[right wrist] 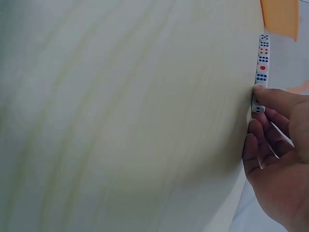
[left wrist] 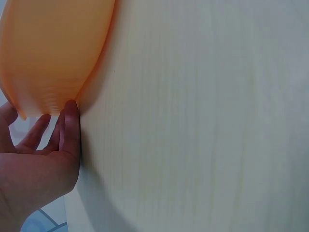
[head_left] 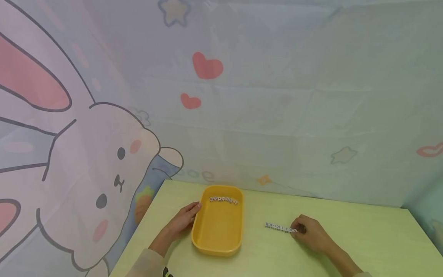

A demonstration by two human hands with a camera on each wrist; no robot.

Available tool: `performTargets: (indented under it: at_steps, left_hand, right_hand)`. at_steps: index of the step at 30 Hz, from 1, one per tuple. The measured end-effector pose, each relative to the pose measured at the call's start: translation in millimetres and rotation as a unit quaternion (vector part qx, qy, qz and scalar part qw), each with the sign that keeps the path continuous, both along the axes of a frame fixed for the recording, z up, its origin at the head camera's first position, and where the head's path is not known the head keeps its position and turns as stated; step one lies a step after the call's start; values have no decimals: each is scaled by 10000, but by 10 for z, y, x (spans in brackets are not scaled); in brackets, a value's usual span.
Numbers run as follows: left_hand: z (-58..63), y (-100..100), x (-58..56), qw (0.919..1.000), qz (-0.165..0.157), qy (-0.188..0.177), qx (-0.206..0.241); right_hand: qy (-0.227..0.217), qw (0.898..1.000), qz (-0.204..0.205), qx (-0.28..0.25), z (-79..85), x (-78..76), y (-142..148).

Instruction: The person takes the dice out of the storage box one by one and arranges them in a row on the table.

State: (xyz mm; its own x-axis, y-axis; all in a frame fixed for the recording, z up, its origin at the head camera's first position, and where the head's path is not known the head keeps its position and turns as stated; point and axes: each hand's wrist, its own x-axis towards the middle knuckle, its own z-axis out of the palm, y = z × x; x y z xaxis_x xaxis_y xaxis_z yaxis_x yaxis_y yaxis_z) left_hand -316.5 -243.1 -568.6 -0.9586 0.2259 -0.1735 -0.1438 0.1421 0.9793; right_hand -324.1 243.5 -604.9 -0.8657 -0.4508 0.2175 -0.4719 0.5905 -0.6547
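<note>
Dice row lies on the table, right end pinched by the right hand, presumably for alignment. Left hand, half-curled, grips the side of the yellow tray, likely steadying it; more dice, pips unreadable, line its far end.

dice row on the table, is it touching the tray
Apart: the head view shows a strip of table between the dice row and the tray.

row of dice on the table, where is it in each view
Head: the row of dice lies low, right of centre, one end at the right hand.
Left wrist: not in it.
Right wrist: upper right, running up from the thumb.
Shared landmark: the yellow tray, top left in left wrist, top right in right wrist.
</note>
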Motion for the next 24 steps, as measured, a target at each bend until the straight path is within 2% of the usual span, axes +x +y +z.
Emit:
performTargets:
  at_steps: [6, 12, 18, 24]
  left_hand:
    - [-7, -5, -2, 9999, 50, 59, -115]
    - [-26, 22, 0, 10000, 1, 7, 21]
    - [-28, 46, -28, 9999, -126, -3, 61]
    - [18, 7, -42, 9997, -80, -182, 159]
  right_hand:
    - [-120, 9999, -72, 71, 32, 16, -16]
    - [108, 9999, 12, 22, 156, 33, -150]
    - [315, 9992, -22, -259, 358, 4, -551]
    - [463, 9965, 270, -634, 548, -103, -1117]
